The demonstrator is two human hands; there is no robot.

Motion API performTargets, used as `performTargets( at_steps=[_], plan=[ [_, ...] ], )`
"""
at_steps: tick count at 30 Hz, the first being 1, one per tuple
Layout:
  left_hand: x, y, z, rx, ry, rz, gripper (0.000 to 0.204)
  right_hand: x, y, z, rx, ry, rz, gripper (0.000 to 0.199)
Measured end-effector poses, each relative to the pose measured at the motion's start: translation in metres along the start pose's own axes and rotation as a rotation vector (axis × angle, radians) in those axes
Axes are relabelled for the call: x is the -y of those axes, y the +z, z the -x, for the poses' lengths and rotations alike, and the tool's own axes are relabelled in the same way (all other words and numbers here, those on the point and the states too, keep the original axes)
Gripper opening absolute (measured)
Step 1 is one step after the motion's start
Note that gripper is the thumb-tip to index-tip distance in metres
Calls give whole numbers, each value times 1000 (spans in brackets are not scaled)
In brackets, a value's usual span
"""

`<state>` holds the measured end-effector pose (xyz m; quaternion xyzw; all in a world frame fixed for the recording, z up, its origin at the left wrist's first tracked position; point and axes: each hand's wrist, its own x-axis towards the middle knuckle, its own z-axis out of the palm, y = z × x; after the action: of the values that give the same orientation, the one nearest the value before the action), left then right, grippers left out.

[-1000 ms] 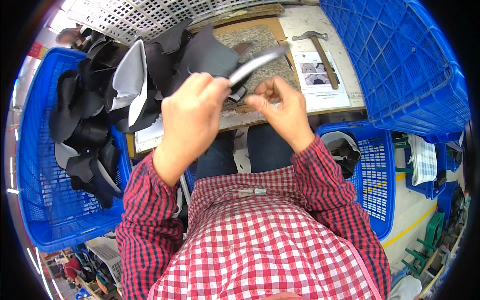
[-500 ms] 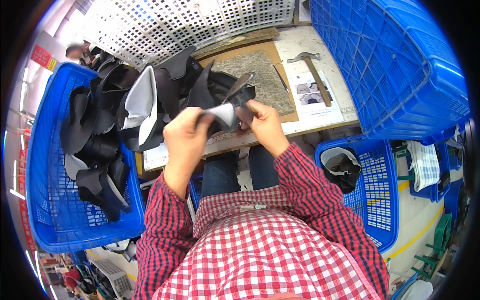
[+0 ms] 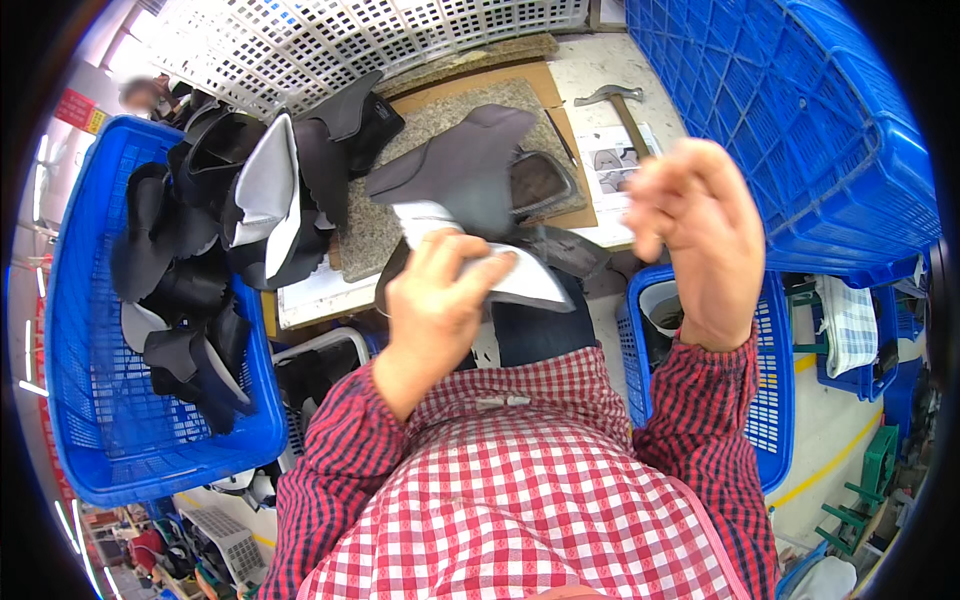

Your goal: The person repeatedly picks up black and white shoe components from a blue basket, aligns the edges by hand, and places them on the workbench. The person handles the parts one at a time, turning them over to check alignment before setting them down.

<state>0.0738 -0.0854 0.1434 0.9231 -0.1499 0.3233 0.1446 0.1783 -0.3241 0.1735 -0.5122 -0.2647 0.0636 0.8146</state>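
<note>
At far left, blue crate (image 3: 110, 420) heaped with dark cut pieces (image 3: 200, 250). At centre, left hand (image 3: 435, 305) pinching grey shoe upper piece (image 3: 470, 180) above lap; long axis slanting from lower left toward upper right, tip toward hammer (image 3: 615, 100). At right, right hand (image 3: 695, 225) raised, fingers loosely curled, empty.

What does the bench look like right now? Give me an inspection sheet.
Surface: workbench with a grey stone slab.
Job's things: dark shoe upper with pale lining, held above the lap.
Clutter: hammer, printed sheet, pile of dark uppers.
Grippers: left hand grips the upper; right hand raised, loosely closed, blurred.
Cables: nothing seen.
Surroundings: blue crates on both sides, white grid panel.
</note>
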Motion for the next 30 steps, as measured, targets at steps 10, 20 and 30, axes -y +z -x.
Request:
performTargets(
  at_steps=[10,20,30],
  plan=[
    [-22,20,31,34,108,79,48,-93,10,2,142,465,197,46],
    [-1,34,71,21,127,248,29,-122,40,55,-152,441,406,39],
    [4,37,55,-250,56,139,44,-99,21,-2,135,118,242,17]
  ],
)
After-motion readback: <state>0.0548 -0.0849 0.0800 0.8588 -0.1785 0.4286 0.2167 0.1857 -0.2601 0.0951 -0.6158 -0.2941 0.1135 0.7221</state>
